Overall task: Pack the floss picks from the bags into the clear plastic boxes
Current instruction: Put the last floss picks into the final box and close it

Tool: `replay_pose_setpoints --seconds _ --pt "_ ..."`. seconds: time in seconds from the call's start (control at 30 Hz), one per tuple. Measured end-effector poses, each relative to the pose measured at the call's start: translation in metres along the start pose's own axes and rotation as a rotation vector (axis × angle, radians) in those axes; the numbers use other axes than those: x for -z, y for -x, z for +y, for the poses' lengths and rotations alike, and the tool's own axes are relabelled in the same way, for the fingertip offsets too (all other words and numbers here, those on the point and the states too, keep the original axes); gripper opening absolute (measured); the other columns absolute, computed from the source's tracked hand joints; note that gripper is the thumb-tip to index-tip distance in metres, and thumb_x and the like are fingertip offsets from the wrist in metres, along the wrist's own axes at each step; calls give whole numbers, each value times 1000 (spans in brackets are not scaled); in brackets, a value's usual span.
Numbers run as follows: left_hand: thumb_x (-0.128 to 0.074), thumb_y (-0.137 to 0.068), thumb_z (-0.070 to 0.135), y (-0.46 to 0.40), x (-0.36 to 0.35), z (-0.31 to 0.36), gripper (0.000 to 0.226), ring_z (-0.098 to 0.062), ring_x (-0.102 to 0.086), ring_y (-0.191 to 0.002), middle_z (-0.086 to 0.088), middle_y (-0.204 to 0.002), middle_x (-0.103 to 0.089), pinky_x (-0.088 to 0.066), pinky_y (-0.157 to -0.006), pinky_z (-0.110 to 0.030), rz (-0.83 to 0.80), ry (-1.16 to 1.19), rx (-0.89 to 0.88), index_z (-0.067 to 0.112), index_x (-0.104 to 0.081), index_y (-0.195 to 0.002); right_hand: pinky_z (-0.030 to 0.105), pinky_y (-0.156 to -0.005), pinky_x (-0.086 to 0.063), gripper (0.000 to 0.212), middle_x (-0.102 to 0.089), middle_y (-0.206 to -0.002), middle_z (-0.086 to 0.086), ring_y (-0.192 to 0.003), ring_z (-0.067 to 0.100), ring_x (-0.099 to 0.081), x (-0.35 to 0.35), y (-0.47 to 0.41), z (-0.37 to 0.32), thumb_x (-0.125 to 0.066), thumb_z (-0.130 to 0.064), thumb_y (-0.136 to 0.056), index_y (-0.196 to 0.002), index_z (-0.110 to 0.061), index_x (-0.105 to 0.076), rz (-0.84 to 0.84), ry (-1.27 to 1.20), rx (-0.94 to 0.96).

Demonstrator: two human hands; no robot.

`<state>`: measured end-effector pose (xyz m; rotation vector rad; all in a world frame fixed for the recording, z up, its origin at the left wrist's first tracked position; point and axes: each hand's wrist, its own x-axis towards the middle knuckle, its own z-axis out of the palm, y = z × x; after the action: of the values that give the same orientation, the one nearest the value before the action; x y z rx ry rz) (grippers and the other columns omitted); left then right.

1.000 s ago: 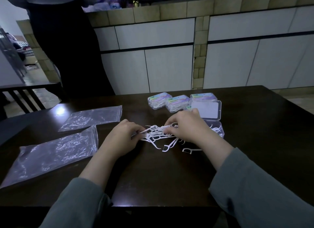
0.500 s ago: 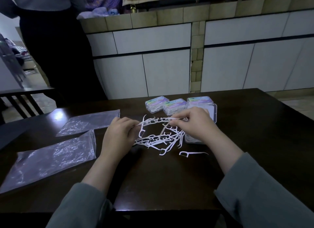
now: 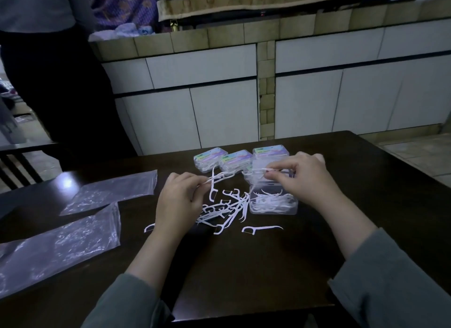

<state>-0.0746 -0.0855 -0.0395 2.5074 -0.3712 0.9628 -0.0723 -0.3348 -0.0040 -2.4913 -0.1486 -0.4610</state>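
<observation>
A loose pile of white floss picks [image 3: 225, 209] lies on the dark table between my hands. My left hand [image 3: 179, 200] pinches one end of a few picks [image 3: 220, 177] lifted above the pile. My right hand [image 3: 301, 178] pinches their other end, over an open clear plastic box [image 3: 273, 203] that holds several picks. The box's raised lid is partly hidden behind my right hand. One single pick [image 3: 262, 229] lies apart, in front of the box.
Three closed, filled boxes [image 3: 240, 158] stand in a row behind the open one. Two flat empty plastic bags [image 3: 109, 192] [image 3: 58, 246] lie at the left. A person in dark clothes [image 3: 61, 83] stands beyond the table's far left corner.
Both hands have risen off the pile with a few picks stretched between them. My right hand has moved right and back, over the open box, which now shows in front of it.
</observation>
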Motion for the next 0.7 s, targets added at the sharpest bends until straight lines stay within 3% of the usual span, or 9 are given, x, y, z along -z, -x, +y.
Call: replay_pose_setpoints --seconds 0.2,0.3,0.53,0.7 --pt "-68 -88 22 -23 -27 30 12 -14 -44 -80 5 -88 -71 -32 -63 -19 30 123 -45 16 -76 -96 37 -99 -25 29 -63 -117 -9 -109 12 -38 11 8 20 -58 -47 -92 -117 -36 -68 -113 299 9" --pt "-69 -88 20 -32 -42 40 11 -19 -52 -88 3 -91 -72 -39 -73 -28 21 149 -67 15 -76 -95 39 -100 -25 31 -65 -112 -11 -109 13 -44 13 9 24 -57 -47 -93 -119 -36 -67 -151 397 48" --pt "-70 -87 19 -39 -56 42 8 -9 -42 -84 5 -88 -70 -35 -72 -26 -22 163 -150 16 -75 -92 38 -92 -26 31 -63 -117 -10 -107 16 -46 11 6 23 -45 -46 -98 -119 -37 -66 -132 496 126" --pt "-69 -87 19 -40 -54 39 11 -8 -38 -85 5 -90 -70 -33 -70 -26 -45 124 -184 17 -76 -96 35 -92 -24 36 -63 -119 -11 -106 10 -40 5 7 13 -54 -51 -92 -124 -38 -63 -187 468 183"
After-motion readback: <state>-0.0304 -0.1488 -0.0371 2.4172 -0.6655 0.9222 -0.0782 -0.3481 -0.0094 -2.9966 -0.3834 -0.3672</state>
